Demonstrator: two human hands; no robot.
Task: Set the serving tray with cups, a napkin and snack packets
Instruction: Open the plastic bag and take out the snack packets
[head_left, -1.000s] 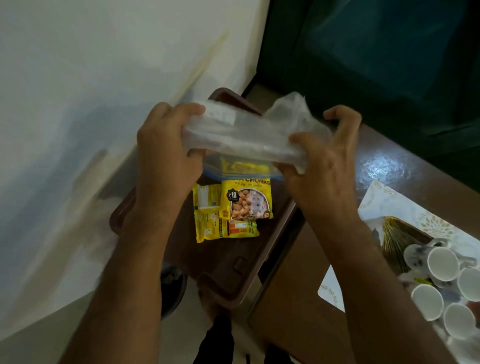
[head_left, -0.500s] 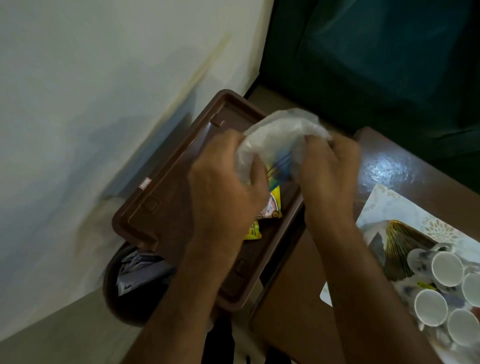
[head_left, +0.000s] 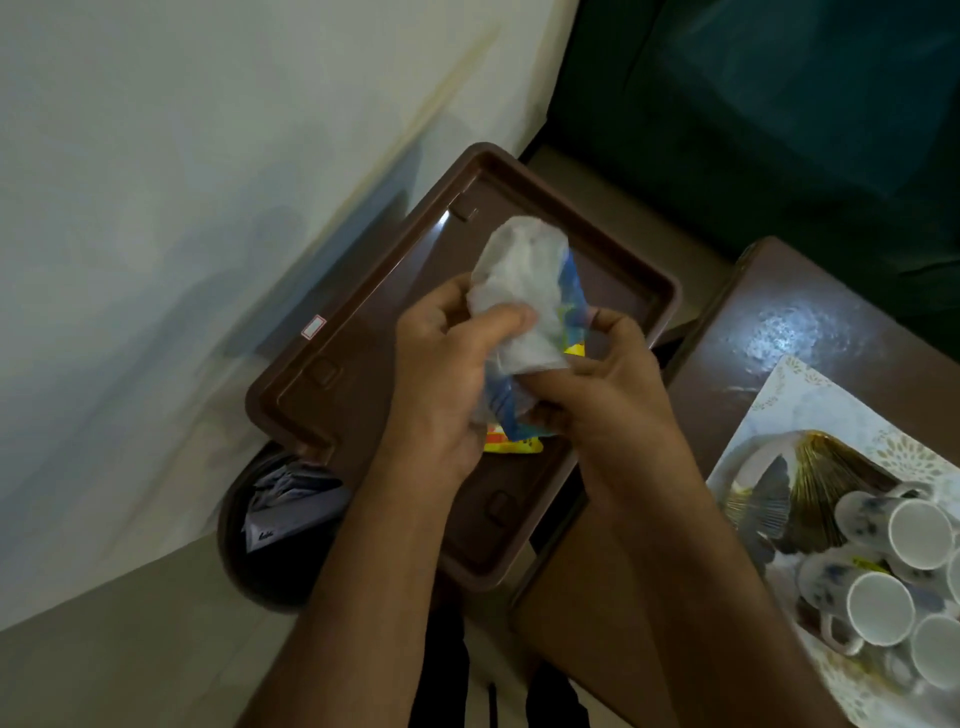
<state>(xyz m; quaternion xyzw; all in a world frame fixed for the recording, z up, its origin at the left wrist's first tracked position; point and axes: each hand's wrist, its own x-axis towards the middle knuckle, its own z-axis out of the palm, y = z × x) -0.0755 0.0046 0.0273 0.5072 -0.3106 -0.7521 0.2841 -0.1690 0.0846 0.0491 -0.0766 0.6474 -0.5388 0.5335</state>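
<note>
- While both hands work over the brown tray (head_left: 374, 312), the left hand (head_left: 441, 374) and the right hand (head_left: 597, 395) are closed around a crumpled clear plastic bag (head_left: 519, 280), thumbs on top and fingers curled under it.
- Both hands squeeze the bag together, most likely to make it small so it can be thrown away.
- Under the hands, a yellow snack packet (head_left: 511, 444) lies flat on the tray, with only its edge peeking out at about 6 o'clock from the bag.
- The tray sits tilted over a round bin (head_left: 280, 519), which shows at 7 o'clock from the hands with scraps of paper inside, so the trash spot is near.
- At 4 o'clock, white cups (head_left: 878, 608) lie bunched on their sides on a patterned mat (head_left: 795, 384) on the wooden table (head_left: 769, 322).
- I think the cups wait there because the tray is not yet ready for them.
- I cannot see a napkin.
</note>
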